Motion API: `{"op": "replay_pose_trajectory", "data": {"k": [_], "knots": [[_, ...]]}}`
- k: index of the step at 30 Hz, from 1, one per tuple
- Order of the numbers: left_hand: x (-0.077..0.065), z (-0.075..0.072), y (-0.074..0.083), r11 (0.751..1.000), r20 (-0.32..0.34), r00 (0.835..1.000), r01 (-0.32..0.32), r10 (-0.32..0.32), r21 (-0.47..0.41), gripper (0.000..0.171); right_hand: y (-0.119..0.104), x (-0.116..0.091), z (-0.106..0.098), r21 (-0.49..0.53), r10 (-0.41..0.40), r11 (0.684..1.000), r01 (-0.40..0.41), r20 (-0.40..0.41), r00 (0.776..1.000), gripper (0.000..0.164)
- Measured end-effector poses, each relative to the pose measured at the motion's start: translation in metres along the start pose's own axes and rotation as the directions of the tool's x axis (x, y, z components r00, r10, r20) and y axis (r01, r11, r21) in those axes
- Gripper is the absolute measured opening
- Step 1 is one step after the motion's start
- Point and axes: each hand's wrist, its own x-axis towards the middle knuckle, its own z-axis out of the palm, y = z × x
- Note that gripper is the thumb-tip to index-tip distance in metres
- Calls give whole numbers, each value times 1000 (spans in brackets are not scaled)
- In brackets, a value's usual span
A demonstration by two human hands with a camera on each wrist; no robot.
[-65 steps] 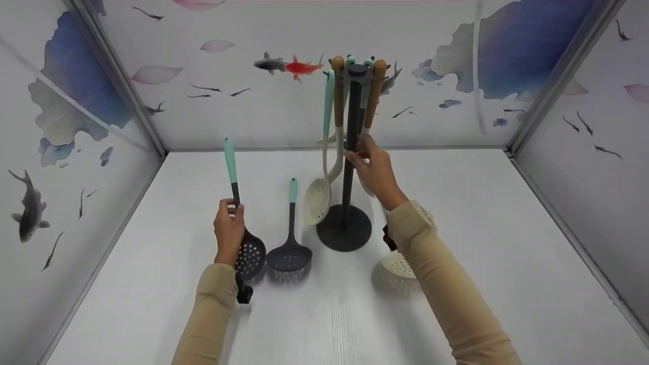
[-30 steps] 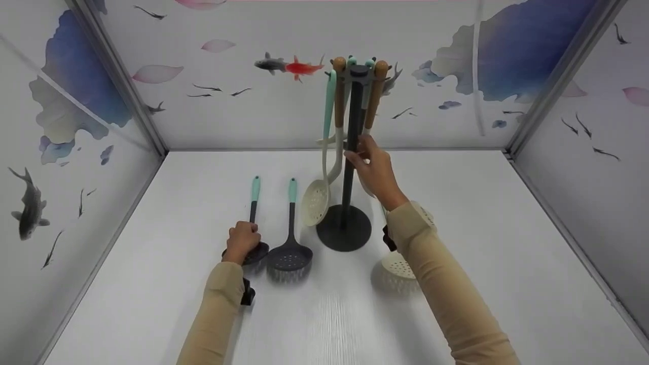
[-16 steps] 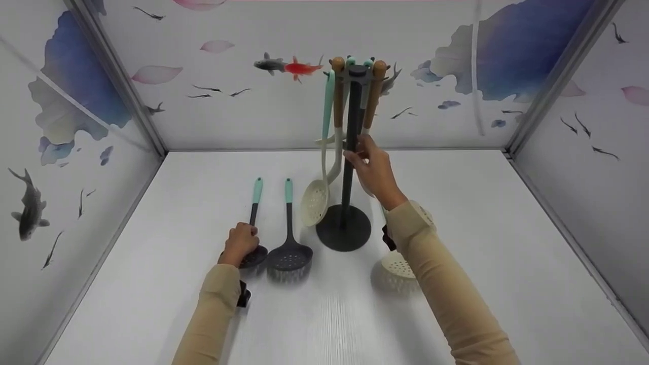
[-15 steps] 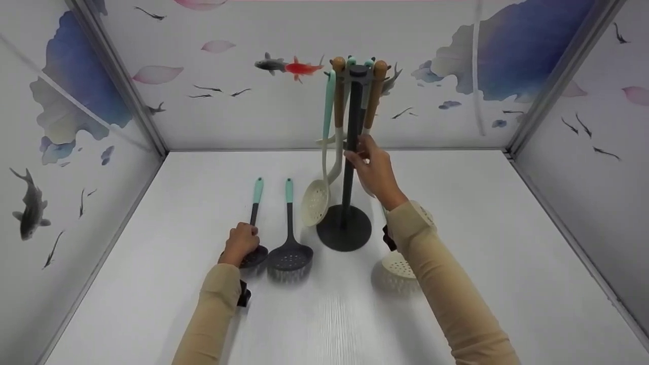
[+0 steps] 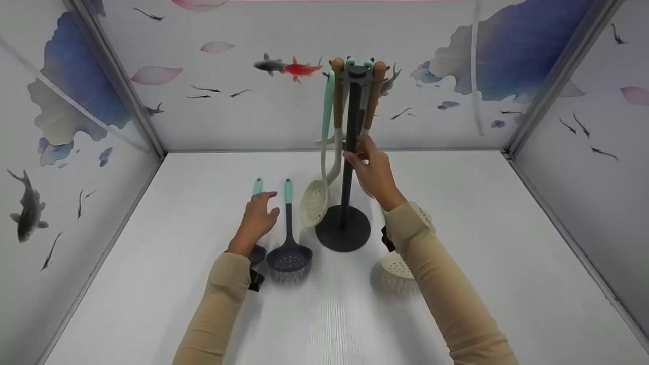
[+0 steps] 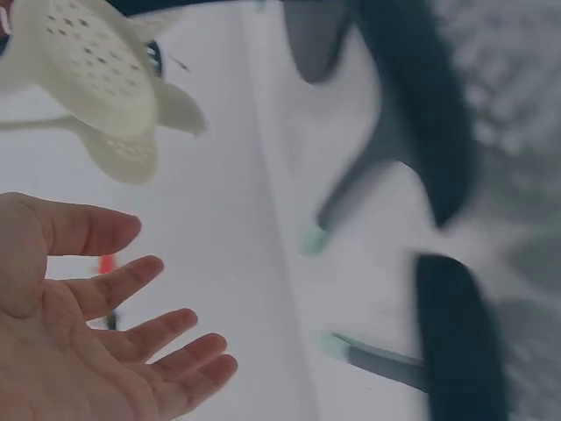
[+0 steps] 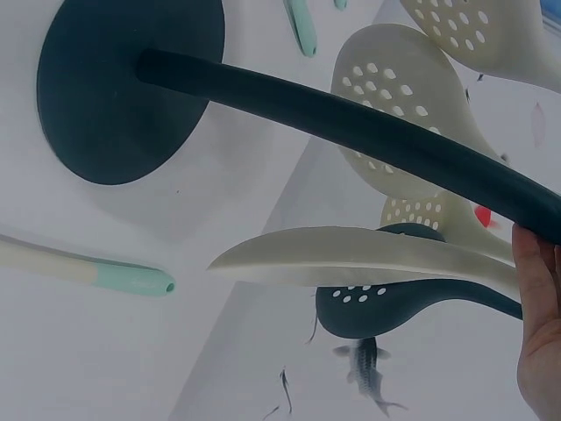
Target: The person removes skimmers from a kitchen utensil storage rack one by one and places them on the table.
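Observation:
In the head view my left hand hovers with fingers spread over a black skimmer with a mint-green handle, partly hidden under it. In the left wrist view that hand's palm is bare, holding nothing. A second black skimmer lies just to the right. My right hand grips the black post of a utensil stand, thumb on its near side. From the stand's top hang several utensils, among them a cream slotted spoon. The right wrist view shows a cream utensil hanging close to the right hand.
The stand's round black base rests on the white table. A cream skimmer lies on the table, partly hidden by the right forearm. Printed walls with fish and petals enclose the table on three sides.
My left hand lowered the left black skimmer to the table beside the other one, let it go and rose away forward and right. My right hand stays on the post.

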Motion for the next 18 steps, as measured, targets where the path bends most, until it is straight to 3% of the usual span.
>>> {"op": "replay_pose_trajectory", "data": {"k": [3,5,10,14,18], "knots": [[-3,-2,21,992,-36,994,-109,107,-61,47,-1,0,1,18,3,1000,-3,2,1000,30],[-4,-3,34,974,-64,979,-199,193,-112,48,-1,0,1,23,3,1000,-3,3,1000,30],[-6,-2,64,881,-128,919,-395,374,-262,51,-1,0,1,-2,-1,1000,1,-2,1000,30],[-4,-1,86,821,-159,886,-464,436,-332,53,-1,0,0,-15,-9,1000,9,-10,1000,29],[2,-2,104,798,-197,879,-477,434,-370,51,-1,0,0,-24,-14,1000,13,-14,1000,28]]}}
